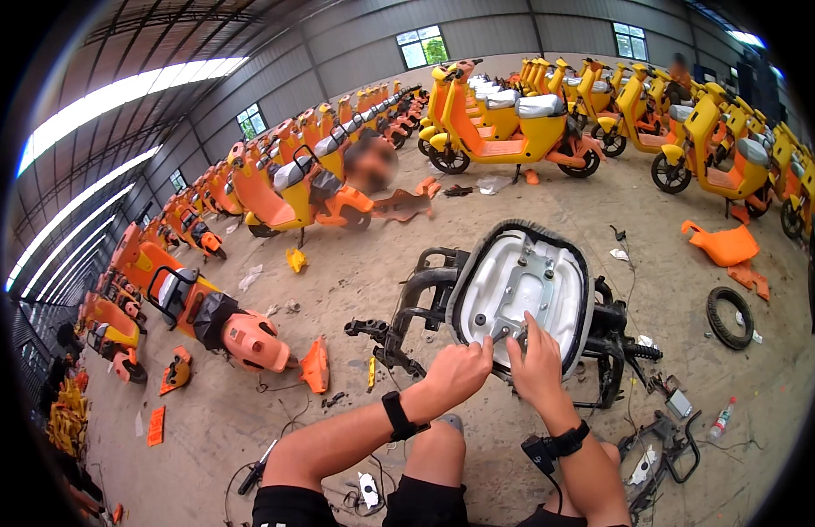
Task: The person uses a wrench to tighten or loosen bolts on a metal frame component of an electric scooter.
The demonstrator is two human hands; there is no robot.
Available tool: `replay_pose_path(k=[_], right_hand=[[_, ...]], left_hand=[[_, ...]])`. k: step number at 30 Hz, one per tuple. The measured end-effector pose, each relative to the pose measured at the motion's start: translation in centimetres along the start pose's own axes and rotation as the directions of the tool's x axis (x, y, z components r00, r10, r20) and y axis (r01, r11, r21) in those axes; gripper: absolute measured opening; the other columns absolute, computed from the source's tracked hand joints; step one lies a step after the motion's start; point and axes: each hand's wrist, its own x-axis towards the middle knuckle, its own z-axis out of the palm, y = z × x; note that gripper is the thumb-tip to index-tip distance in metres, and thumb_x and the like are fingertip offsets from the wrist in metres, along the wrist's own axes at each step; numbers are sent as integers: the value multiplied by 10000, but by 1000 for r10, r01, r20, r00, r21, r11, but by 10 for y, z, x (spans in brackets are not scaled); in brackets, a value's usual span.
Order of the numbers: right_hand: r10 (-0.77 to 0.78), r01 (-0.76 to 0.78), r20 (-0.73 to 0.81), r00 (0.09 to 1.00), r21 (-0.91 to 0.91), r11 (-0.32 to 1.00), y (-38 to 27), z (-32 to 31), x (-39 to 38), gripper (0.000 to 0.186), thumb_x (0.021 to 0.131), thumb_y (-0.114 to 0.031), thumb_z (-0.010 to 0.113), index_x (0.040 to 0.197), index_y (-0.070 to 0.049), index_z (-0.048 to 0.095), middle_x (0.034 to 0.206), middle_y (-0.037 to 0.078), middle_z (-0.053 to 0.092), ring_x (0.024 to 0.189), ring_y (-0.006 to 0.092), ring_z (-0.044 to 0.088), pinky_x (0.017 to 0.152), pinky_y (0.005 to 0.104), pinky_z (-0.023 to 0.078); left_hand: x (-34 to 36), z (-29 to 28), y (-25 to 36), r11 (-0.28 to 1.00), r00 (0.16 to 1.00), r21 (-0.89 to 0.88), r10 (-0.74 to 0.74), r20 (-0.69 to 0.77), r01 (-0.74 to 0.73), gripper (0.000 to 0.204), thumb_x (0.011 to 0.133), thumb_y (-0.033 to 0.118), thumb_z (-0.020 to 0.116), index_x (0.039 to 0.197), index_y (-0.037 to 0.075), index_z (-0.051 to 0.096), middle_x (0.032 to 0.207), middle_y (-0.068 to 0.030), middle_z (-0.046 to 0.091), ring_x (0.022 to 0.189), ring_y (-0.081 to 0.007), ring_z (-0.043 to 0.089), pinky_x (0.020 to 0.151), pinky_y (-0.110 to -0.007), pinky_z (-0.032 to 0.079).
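Note:
An upturned scooter seat (561, 325) lies across a black metal frame (429, 285) in front of my knees. Its underside is a white plastic shell with a dark rim, and a silver metal bracket (535, 278) is fixed to it. At the near end of the bracket, my left hand (456, 373) is closed with fingertips pinched together; what lies in them is too small to make out. Beside it, my right hand (537, 364) touches the same near end, index finger stretched forward and thumb apart from it.
Orange scooters (249, 338) stand to the left, and yellow ones (504, 132) fill the back. To the right lie a tire (730, 318), an orange body panel (719, 243) and a plastic bottle (722, 420). Cables and loose black parts (662, 443) litter the floor near my legs.

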Motion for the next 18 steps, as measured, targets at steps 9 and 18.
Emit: replay_pose_path(k=[9,18], right_hand=[[-84,130,193,978,-237,963,-4,-29,-26,883,689,-346,783,1375,70,413,1393,249,447,1306,378,410,1084,508,299],[-80,133,206,975,-261,956,8,-22,-28,829,615,-220,801,1341,-10,459,1402,203,426,1296,359,422,1077,509,319]], left_hand=[[-1,3,0,1000,999,-2,-24,23,24,420,801,69,572,1187,-95,555,711,-142,651,560,-275,659,482,-359,513],[-1,2,0,1000,999,-3,-17,31,17,413,805,61,563,1182,-107,556,707,-150,652,564,-277,663,490,-361,518]])
